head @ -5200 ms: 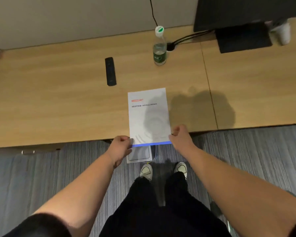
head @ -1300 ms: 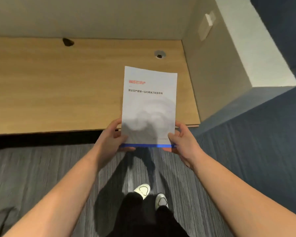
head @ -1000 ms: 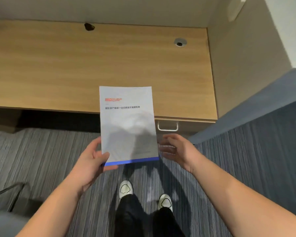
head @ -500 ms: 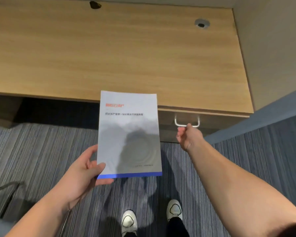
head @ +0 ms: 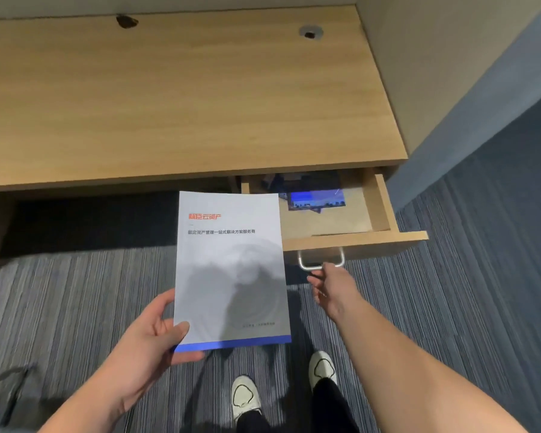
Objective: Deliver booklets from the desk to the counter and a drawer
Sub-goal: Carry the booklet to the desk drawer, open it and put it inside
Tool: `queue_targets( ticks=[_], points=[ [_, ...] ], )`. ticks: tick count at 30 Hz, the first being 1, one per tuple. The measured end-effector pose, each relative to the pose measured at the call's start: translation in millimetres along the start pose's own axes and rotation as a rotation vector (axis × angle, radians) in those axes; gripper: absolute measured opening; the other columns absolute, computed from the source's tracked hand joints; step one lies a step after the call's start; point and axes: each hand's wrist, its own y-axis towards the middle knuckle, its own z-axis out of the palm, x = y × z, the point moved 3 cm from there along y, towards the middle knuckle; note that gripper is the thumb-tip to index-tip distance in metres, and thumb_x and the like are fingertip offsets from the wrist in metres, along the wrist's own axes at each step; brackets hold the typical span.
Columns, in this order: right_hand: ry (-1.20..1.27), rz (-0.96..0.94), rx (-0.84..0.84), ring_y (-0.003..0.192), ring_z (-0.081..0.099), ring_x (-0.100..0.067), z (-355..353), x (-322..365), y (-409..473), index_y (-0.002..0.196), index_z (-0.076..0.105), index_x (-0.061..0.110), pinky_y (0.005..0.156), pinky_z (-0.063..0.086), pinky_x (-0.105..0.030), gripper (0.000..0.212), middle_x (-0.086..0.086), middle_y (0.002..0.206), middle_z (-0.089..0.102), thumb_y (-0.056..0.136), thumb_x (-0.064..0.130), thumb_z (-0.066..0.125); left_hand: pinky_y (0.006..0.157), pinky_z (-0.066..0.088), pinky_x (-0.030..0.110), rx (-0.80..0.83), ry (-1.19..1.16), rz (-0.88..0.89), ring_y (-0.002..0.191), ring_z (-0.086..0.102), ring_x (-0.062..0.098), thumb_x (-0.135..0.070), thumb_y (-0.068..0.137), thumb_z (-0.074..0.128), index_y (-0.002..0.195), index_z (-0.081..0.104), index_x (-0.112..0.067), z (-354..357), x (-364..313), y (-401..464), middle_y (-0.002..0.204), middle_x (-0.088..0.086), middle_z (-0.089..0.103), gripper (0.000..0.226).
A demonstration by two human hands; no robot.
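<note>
Half a second earlier, shut drawer (head: 334, 220), right hand (head: 331, 289) just reaching its handle (head: 320, 260); now pulled out from under the desk (head: 185, 98), open toward the body. Right hand's fingers hooked around the metal U-shaped handle, knuckles up. Left hand (head: 152, 342) unchanged in its job: thumb pressed on the front cover, fingers beneath, pinching the lower left corner of the booklet (head: 230, 270). Booklet held flat and slightly tilted, left of the right hand and overlapping the drawer's left part. Smooth, pale grey cover, rectangular, red logo near the top, a line of dark print below, blue band along the bottom edge. Inside the drawer, beyond the right hand, a glossy dark card with a blue picture (head: 316, 198) on a bare wood-grain bottom. Light laminate desk top with a round cable grommet (head: 310, 32) at the far side. Striped grey-blue carpet (head: 75, 292) below, white shoes (head: 245, 395) near the wrists.
</note>
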Motion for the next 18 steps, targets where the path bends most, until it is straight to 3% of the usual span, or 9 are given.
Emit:
queue_targets(
  ticks=[7,10,12,15,18],
  points=[
    [0.006,0.037,0.049,0.073,0.063,-0.014,-43,-45,-37,0.099,0.058,0.009,0.056,0.041,-0.027,0.018,-0.005,0.088,0.062,0.101,0.016,0.042,0.064,0.061,0.039,0.025,-0.004,-0.052,0.076,0.076,0.023,-0.002,0.081,0.064,0.127,0.053,-0.022,33,24,-37,0.092,0.022,0.077,0.051],
    [-0.014,0.024,0.077,0.081,0.064,-0.016,-53,-53,-50,0.103,0.059,0.009,0.06,0.046,-0.029,0.018,-0.007,0.096,0.064,0.099,0.014,0.043,0.066,0.061,0.04,0.001,-0.023,-0.049,0.079,0.076,0.025,0.005,0.093,0.053,0.127,0.052,-0.022,48,38,-50,0.099,0.02,0.077,0.043],
    [-0.1,0.039,0.1,0.071,0.06,-0.018,-61,-52,-59,0.084,0.06,0.009,0.063,0.048,-0.032,0.017,-0.008,0.082,0.061,0.095,0.012,0.048,0.066,0.062,0.04,-0.009,-0.052,-0.062,0.082,0.076,0.027,0.004,0.096,0.047,0.128,0.052,-0.023,59,42,-59,0.103,0.02,0.076,0.041],
    [-0.265,0.002,0.21,0.05,0.041,-0.02,-74,-37,-84,0.048,0.044,0.009,0.047,0.04,-0.024,0.044,-0.005,0.045,0.044,0.091,0.009,0.049,0.066,0.062,0.04,-0.005,-0.073,-0.072,0.085,0.076,0.028,0.003,0.096,0.047,0.131,0.048,-0.021,76,37,-59,0.107,0.02,0.075,0.043],
    [-0.326,-0.056,0.373,0.046,0.057,-0.015,-79,-14,-108,0.038,0.061,0.015,0.052,0.044,-0.026,0.068,0.005,0.041,0.057,0.101,0.027,0.039,0.065,0.061,0.039,0.041,-0.067,-0.091,0.085,0.076,0.029,0.004,0.097,0.046,0.132,0.047,-0.02,92,25,-42,0.106,0.02,0.075,0.042]
  ],
)
